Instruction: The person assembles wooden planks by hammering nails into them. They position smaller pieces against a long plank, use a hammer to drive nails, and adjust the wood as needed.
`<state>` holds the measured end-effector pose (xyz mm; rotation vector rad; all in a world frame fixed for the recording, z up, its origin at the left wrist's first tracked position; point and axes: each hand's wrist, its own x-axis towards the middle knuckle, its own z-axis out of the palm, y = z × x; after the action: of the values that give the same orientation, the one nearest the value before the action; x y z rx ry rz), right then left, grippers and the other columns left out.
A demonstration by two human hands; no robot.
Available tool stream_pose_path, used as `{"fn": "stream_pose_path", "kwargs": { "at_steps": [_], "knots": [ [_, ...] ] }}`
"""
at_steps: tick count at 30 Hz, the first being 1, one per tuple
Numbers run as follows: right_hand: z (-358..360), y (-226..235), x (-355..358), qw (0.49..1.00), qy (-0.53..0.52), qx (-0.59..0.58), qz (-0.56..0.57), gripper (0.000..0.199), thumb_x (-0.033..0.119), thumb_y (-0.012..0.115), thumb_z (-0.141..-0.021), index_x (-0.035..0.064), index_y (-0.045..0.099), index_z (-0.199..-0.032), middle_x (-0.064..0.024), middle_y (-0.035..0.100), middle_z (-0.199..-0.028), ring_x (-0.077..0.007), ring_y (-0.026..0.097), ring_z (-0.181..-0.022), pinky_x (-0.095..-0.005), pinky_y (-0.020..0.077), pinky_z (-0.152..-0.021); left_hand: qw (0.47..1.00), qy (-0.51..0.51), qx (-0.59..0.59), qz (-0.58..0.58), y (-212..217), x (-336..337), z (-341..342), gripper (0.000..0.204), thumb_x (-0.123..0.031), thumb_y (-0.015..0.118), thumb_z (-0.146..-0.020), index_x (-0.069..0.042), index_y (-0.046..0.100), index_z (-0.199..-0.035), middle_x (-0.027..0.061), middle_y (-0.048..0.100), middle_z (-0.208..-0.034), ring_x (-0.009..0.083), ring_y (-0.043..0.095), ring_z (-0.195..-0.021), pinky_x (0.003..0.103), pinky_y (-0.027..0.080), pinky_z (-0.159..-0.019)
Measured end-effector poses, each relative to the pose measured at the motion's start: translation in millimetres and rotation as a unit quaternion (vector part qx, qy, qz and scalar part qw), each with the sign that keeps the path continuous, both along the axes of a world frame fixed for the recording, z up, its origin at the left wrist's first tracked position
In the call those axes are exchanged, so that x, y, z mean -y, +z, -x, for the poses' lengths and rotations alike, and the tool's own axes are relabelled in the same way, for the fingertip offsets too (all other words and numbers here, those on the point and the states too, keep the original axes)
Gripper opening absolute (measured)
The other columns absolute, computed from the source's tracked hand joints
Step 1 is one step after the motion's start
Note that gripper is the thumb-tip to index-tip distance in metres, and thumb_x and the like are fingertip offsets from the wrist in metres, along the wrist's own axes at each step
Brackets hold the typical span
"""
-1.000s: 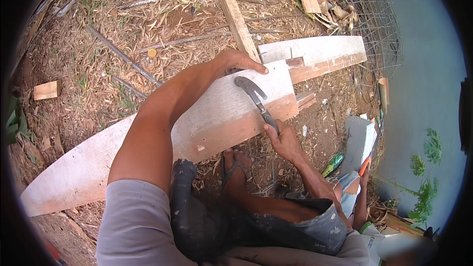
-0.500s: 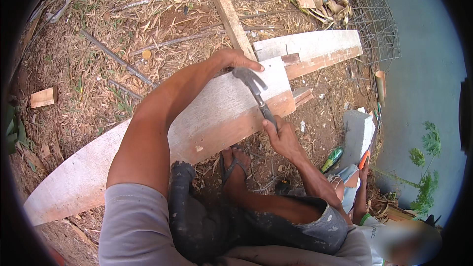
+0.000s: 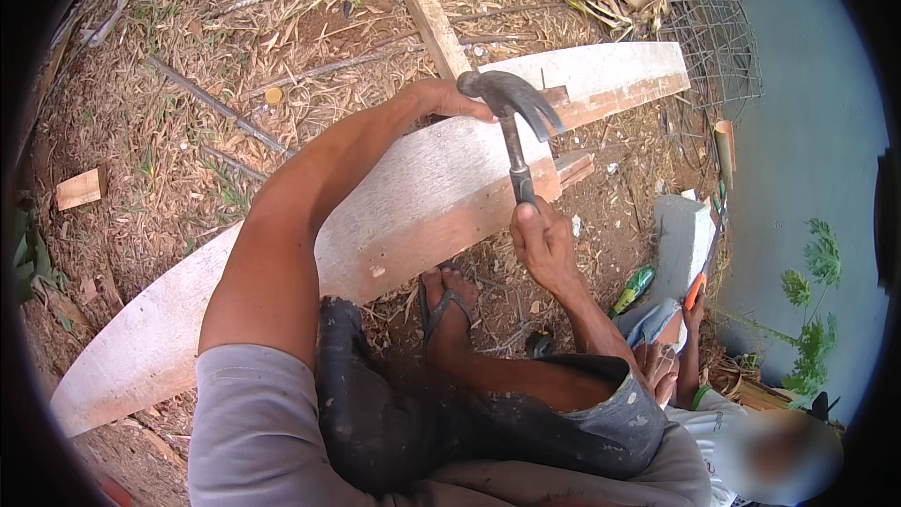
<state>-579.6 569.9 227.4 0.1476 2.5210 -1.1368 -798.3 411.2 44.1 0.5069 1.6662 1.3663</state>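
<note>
My right hand (image 3: 545, 246) is closed round the grip of a claw hammer (image 3: 519, 161). The hammer's dark metal head is raised over the right end of a long white-faced wooden board (image 3: 413, 192) with a curved left end and a bare brownish lower strip. My left hand (image 3: 452, 99) grips the far edge of this board near that end; the hammer head partly hides its fingertips, and the far-side fingers are out of sight. Under the board's right end, a second white-faced board (image 3: 610, 70) and a narrow wooden beam (image 3: 427, 9) reach outward.
A person at the lower right holds an orange-handled tool (image 3: 695, 291). A grey block (image 3: 679, 239) and green bottle-like object (image 3: 633, 289) lie near them. Wire mesh (image 3: 723, 38) stands by the blue-grey wall (image 3: 807, 131). Metal rods (image 3: 221, 105) and a wood offcut (image 3: 82, 188) lie on dry leaves.
My right hand has lifted the hammer, so its head is higher above the board's end. My left hand keeps its place on the far edge. The person's free hand now shows.
</note>
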Motion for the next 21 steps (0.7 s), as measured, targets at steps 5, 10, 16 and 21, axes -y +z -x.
{"fn": "stream_pose_path", "kwargs": {
  "at_steps": [5, 10, 16, 21],
  "knots": [
    [-2, -6, 7, 0.887, 0.015, -0.304, 0.348, 0.043, 0.046, 0.056, -0.097, 0.0059, 0.053, -0.084, -0.0029, 0.051, -0.067, -0.0147, 0.042, -0.05, -0.0298, 0.0357, -0.046, 0.996, -0.048, -0.033, 0.074, -2, -8, 4, 0.1, -0.068, 0.07, -0.072, -0.004, 0.045, -0.144, 0.0235, 0.048, -0.143, 0.0384, 0.042, -0.136, 0.045, 0.035, -0.111],
    [18, -7, 17, 0.999, 0.012, -0.003, -0.046, 0.046, 0.045, 0.05, -0.1, 0.0066, 0.055, -0.075, -0.001, 0.045, -0.056, -0.0135, 0.045, -0.051, -0.0324, 0.0367, -0.047, 0.99, 0.069, -0.124, 0.014, -14, -5, 6, 0.092, -0.06, 0.075, -0.073, -0.002, 0.05, -0.14, 0.0229, 0.057, -0.134, 0.0338, 0.054, -0.125, 0.038, 0.043, -0.103],
    [-6, -12, 4, 0.983, 0.062, -0.16, 0.064, 0.056, 0.05, 0.046, -0.1, -0.0003, 0.055, -0.078, -0.0073, 0.049, -0.056, -0.0151, 0.05, -0.052, -0.034, 0.0396, -0.048, 0.998, 0.01, -0.023, 0.056, -34, -20, 7, 0.1, -0.076, 0.075, -0.056, 0.002, 0.068, -0.118, 0.0248, 0.063, -0.123, 0.0374, 0.059, -0.116, 0.041, 0.048, -0.094],
    [-12, -41, -8, 0.998, -0.029, 0.052, 0.005, 0.046, 0.046, 0.051, -0.1, 0.0041, 0.056, -0.082, -0.0002, 0.048, -0.057, -0.0119, 0.049, -0.054, -0.0323, 0.0404, -0.05, 0.995, -0.045, 0.03, 0.08, -7, -12, 3, 0.099, -0.08, 0.069, -0.06, 0.002, 0.069, -0.115, 0.0224, 0.065, -0.121, 0.0396, 0.059, -0.116, 0.043, 0.048, -0.094]
  ]
}}
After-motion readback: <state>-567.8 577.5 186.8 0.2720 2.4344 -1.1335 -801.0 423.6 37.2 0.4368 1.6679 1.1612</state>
